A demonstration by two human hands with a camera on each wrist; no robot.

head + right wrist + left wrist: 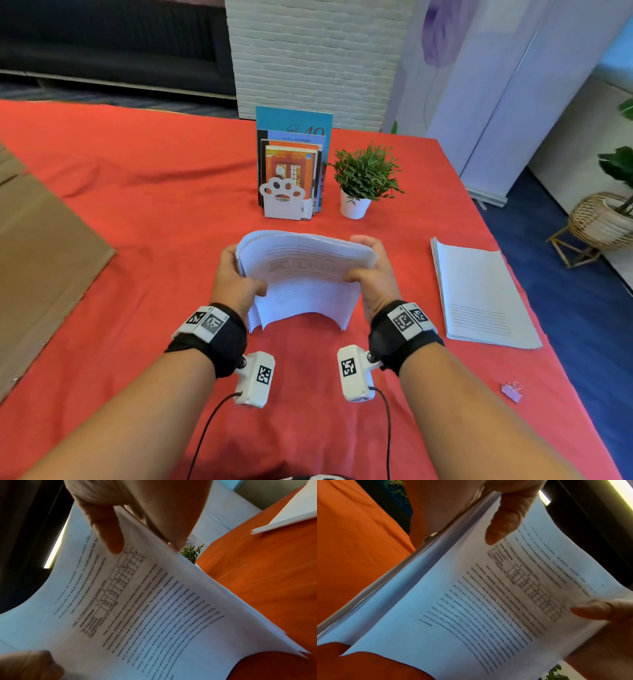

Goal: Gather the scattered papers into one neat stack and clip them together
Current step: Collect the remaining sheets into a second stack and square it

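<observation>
Left hand (236, 277) and right hand (371, 270) each clamped, thumb on top, a side of the bowed paper stack (301, 274) mid-table; second paper pile (486, 294) lay by right edge; binder clip (512, 391) near front-right corner.

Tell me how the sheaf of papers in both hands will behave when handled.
Probably floppy: the sheaf already arches between the left hand and right hand. Its lower edges look fanned, so sheets likely slip apart unless squared first.

My head view looks forward and down over the surface (137, 212); both wrist views sit close under the same printed page (488, 601).
</observation>
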